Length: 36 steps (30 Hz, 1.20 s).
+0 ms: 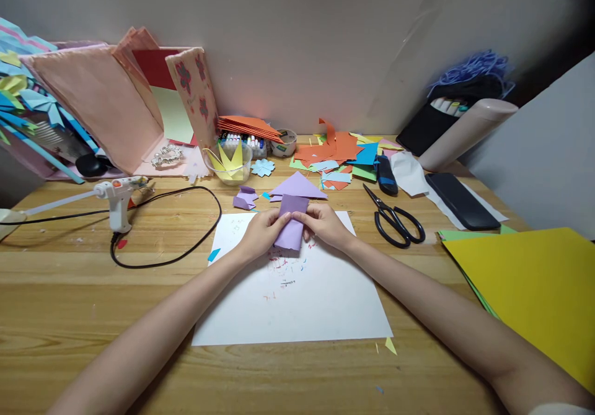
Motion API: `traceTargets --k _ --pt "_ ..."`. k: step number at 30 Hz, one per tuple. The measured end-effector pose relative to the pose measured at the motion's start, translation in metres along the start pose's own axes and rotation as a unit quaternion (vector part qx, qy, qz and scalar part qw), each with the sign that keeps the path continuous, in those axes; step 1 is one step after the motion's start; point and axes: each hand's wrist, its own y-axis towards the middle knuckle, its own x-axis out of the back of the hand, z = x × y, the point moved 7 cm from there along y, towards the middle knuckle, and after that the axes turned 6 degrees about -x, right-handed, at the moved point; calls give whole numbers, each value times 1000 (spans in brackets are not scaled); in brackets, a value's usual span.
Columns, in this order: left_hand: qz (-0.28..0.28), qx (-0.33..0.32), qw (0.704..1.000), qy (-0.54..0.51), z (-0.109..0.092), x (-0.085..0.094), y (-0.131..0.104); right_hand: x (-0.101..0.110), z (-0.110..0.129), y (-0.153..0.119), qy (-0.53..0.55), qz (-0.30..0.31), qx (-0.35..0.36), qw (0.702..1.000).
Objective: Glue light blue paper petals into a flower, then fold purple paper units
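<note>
A folded piece of purple paper (291, 224) is held between both hands above a marked white sheet (297, 316). My left hand (263, 232) pinches its left side, thumb on top. From the right, my right hand (325, 224) grips the same paper, its thumb close to the other thumb. Just behind lies a purple paper triangle (300, 186). Small purple cut pieces (245, 197) rest to the left of it. The fingers under the paper are partly hidden.
Black scissors (395, 218) lie right of the sheet, near a dark cutter (387, 175). A glue gun (119, 204) with a looped cable stands left. Coloured scraps (332, 152) are piled behind. Yellow paper (530, 285) covers the right side.
</note>
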Motion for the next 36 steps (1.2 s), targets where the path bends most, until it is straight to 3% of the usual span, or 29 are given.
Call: traceTargets --k 6,15,26,30,36 --pt "-28 -2 999 -23 0 3 0 -5 2 0 10 53 2 999" --pt "-30 7 997 -66 2 3 1 -6 3 3 24 40 1 999" --pt "-61 -16 998 26 -1 7 0 -8 2 5 34 64 8 997" --pt "-89 -13 996 14 1 10 0 -10 3 4 44 81 25 995" --pt "-15 21 998 -56 7 0 -1 1 1 7 64 15 31 997"
